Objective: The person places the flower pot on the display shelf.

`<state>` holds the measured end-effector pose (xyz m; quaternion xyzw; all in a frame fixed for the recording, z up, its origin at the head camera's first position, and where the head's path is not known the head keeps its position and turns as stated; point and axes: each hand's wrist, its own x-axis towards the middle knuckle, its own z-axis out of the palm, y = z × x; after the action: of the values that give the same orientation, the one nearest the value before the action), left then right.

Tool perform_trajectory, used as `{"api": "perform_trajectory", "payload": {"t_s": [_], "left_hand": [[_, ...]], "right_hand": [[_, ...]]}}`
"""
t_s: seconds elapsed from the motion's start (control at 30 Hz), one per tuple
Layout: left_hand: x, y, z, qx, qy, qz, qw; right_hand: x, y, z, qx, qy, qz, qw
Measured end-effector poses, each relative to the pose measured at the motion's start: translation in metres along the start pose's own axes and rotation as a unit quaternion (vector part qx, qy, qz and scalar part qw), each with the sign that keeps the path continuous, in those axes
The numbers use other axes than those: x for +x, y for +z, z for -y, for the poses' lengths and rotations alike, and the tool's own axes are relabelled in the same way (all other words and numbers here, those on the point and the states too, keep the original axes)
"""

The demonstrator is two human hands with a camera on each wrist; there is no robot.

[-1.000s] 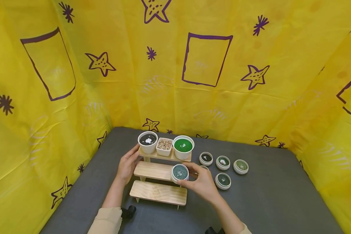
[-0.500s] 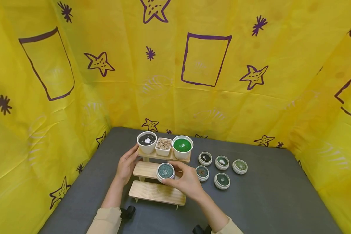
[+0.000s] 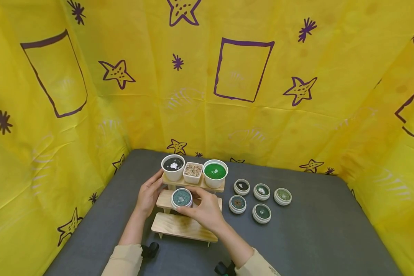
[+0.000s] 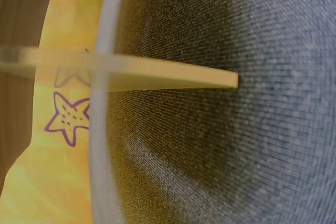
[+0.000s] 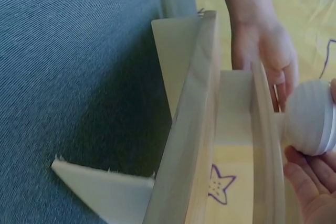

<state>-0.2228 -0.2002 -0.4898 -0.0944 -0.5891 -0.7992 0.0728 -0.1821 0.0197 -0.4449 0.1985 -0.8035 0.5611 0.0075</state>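
In the head view my right hand point(image 3: 207, 211) pinches a small round white pot point(image 3: 181, 198) with a speckled teal top, thumb on the near side and fingers behind. It is over the left half of the middle shelf of a three-tier wooden stand point(image 3: 183, 227). The right wrist view shows the ribbed white pot point(image 5: 310, 118) beside the shelf edge. My left hand point(image 3: 149, 195) holds the left end of the stand at the top shelf, its fingertips partly hidden behind it. On the top shelf are a dark-filled white cup point(image 3: 173, 174), a square dish of chips point(image 3: 193, 177) and a green-filled cup point(image 3: 215, 182).
Right of the stand, several small filled pots stand on the grey table point(image 3: 314, 230), including a brown-centred one point(image 3: 237, 204) and a light green one point(image 3: 283, 196). A yellow patterned cloth point(image 3: 245, 126) encloses the table's back and sides.
My right hand has carried the teal-topped pot leftward along the middle shelf, from its right end to its left half, uncovering the brown-centred pot. My left hand has stayed at the stand.
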Motion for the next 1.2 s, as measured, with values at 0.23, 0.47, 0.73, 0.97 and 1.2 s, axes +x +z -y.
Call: {"api": "perform_trajectory", "payload": {"t_s": [0.23,0.47,0.73,0.97,1.2], "left_hand": [[0.0,0.001,-0.001,0.0,-0.006,-0.002,1.0],[0.002,0.001,0.0,0.001,-0.009,0.001,1.0],[0.001,0.001,0.0,-0.008,-0.009,-0.007,0.9999],[0.0,-0.001,0.001,-0.004,-0.011,-0.003,0.9999],[0.001,-0.001,0.001,-0.004,-0.013,-0.005,0.9999]], "right_hand": [[0.005,0.014,-0.001,-0.011,0.004,-0.015,1.0],[0.009,0.022,-0.001,-0.013,0.01,-0.026,1.0],[0.015,0.027,0.003,-0.027,0.016,-0.029,0.999],[0.018,0.034,0.003,-0.046,0.007,-0.039,0.998],[0.019,0.037,0.005,-0.062,0.013,-0.051,0.997]]}}
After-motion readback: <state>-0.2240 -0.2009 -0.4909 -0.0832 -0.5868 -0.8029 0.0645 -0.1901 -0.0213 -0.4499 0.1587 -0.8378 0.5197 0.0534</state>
